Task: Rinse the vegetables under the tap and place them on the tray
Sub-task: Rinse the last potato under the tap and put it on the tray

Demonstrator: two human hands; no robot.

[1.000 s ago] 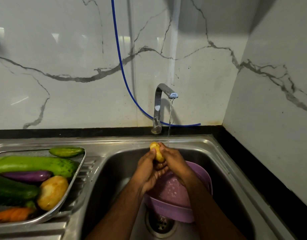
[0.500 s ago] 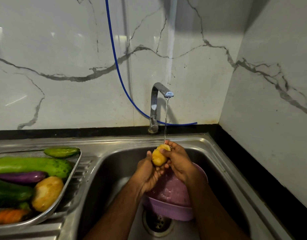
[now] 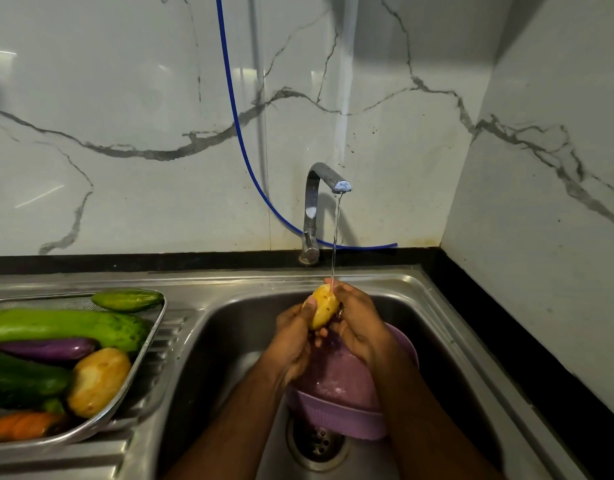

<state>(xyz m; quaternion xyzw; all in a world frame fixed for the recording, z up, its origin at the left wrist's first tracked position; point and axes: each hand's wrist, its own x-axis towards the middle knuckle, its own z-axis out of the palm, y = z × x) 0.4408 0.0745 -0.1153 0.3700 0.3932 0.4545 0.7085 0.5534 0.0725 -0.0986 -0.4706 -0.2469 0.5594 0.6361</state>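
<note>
A small yellow potato (image 3: 323,306) is held between both hands under the thin stream from the steel tap (image 3: 321,188). My left hand (image 3: 293,336) grips its left side, thumb on top. My right hand (image 3: 359,320) curls round its right side. Both are above the sink basin (image 3: 236,341). On the drainboard at the left a steel tray (image 3: 156,344) holds a long green gourd (image 3: 66,325), a small cucumber (image 3: 127,299), a purple aubergine (image 3: 46,349), a dark cucumber (image 3: 21,379), a bigger potato (image 3: 97,379) and a carrot (image 3: 21,426).
A purple plastic colander (image 3: 336,410) sits in the basin under my hands, above the drain (image 3: 316,441). A blue hose (image 3: 243,143) runs down the marble wall behind the tap. A black counter strip (image 3: 506,341) borders the sink on the right.
The potato has been turned between my hands, from tilted to more upright, while staying under the running water. The view shifted slightly.
</note>
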